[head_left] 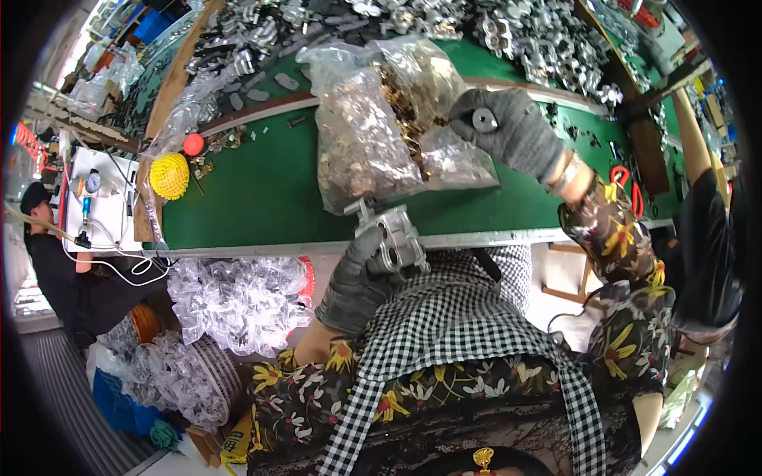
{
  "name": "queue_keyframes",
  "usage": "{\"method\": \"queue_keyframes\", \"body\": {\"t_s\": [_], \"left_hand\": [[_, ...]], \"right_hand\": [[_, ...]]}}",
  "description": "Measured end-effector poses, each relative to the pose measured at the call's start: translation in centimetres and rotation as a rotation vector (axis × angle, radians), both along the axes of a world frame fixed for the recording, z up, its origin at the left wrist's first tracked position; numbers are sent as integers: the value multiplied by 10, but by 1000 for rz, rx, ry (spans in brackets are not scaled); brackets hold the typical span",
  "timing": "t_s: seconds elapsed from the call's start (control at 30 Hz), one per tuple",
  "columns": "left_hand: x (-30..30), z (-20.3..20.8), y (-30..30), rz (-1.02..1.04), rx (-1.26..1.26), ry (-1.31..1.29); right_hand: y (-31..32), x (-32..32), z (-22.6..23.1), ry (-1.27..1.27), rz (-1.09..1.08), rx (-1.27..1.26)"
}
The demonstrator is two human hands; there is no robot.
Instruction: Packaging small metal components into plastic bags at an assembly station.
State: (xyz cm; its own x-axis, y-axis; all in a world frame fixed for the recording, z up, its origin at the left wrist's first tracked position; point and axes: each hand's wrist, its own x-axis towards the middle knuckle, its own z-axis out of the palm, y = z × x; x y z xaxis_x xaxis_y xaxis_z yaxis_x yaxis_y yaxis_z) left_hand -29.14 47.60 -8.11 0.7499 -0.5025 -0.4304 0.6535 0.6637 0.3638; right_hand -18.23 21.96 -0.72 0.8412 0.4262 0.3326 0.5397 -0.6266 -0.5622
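Observation:
My left hand (348, 292), in a dark grey glove, is closed around a silver cast-metal body (398, 240) with round openings, held at the bench's front edge. In its matching glove, my right hand (520, 136) is at the right side of a clear plastic bag (357, 139). A small round metal piece (483, 120) with a dark centre hole shows at its curled fingers. Small brass-coloured parts (406, 131) fill the bag's open middle. The right fingertips are partly hidden beside the bag.
The green bench (254, 202) has a raised strip behind the bag. Beyond it lie heaped silver castings (548, 47). A yellow bumpy ball (169, 175) and a red ball (194, 143) sit left; red-handled scissors (636, 194) lie right. A co-worker (59, 270) is at far left.

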Motion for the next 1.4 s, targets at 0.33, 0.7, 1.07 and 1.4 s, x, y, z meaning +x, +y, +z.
{"method": "queue_keyframes", "body": {"t_s": [0.33,0.7,1.07,1.4], "left_hand": [[65,-13,-28,-134,116,-216],[47,-22,-27,-293,305,-113],[79,2,-33,-275,464,-163],[58,55,-40,-175,641,-348]], "right_hand": [[15,-24,-5,-290,214,-19],[39,-60,-6,209,94,50],[26,-22,-15,445,97,193],[18,-13,-49,447,194,273]]}}
